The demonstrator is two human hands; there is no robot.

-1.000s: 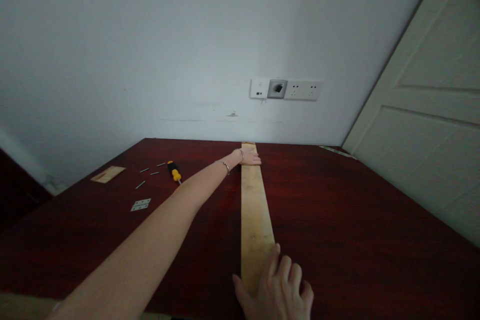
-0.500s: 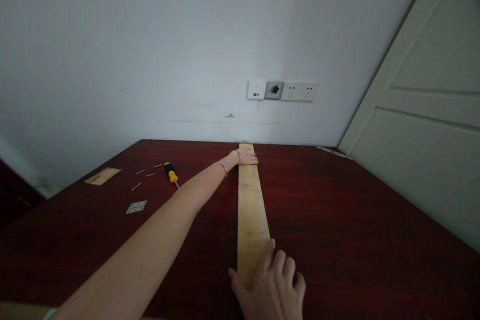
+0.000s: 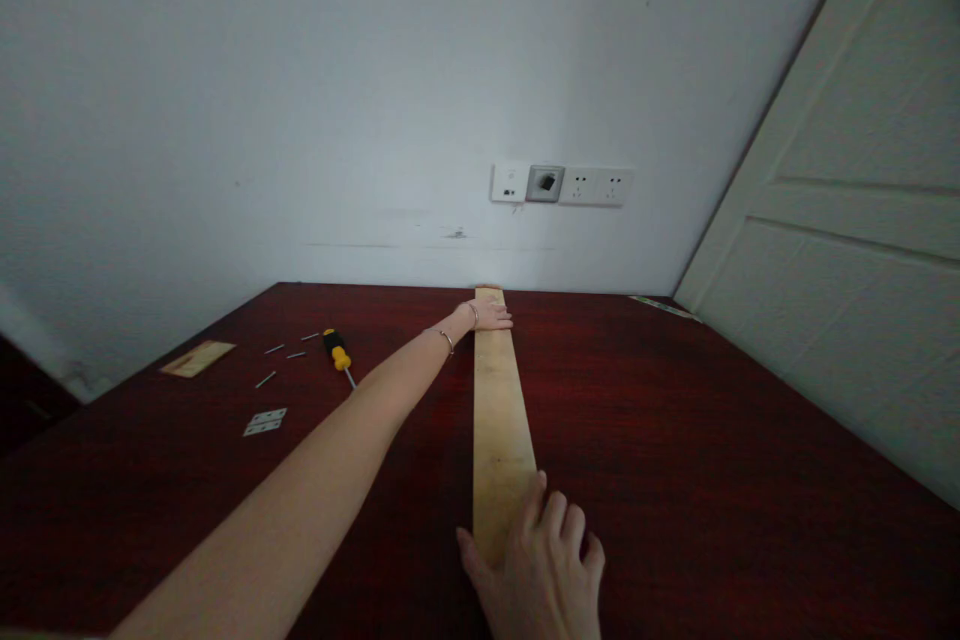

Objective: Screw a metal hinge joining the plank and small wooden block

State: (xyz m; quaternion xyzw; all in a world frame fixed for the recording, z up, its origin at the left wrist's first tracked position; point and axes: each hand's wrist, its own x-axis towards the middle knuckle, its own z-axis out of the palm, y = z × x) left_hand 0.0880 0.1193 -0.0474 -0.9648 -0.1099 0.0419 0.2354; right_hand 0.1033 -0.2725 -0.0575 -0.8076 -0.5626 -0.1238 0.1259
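A long, pale wooden board (image 3: pixel 499 410) lies flat on the dark red table, running from near me toward the wall. At its far end, my left hand (image 3: pixel 492 316) lies flat across the top, with fingers stretched out toward the right edge. My right hand (image 3: pixel 544 565) grips the near end, its thumb along the left edge and its curled fingers at the right edge. The near tip of the board is hidden under that hand. Left of my forearm is a yellow and black screwdriver (image 3: pixel 337 350), its shaft partly hidden by the arm.
Several screws (image 3: pixel 266 380) are scattered at the left of the table (image 3: pixel 675 440). Near them lie a metal hinge (image 3: pixel 265 422) and a small flat wooden piece (image 3: pixel 198 359). Wall sockets (image 3: pixel 596 186) sit above the back edge. A white door (image 3: pixel 847 220) stands at the right.
The view has shifted slightly. Both hands keep their places on the wooden board, and I see no clear movement of the board on the table.
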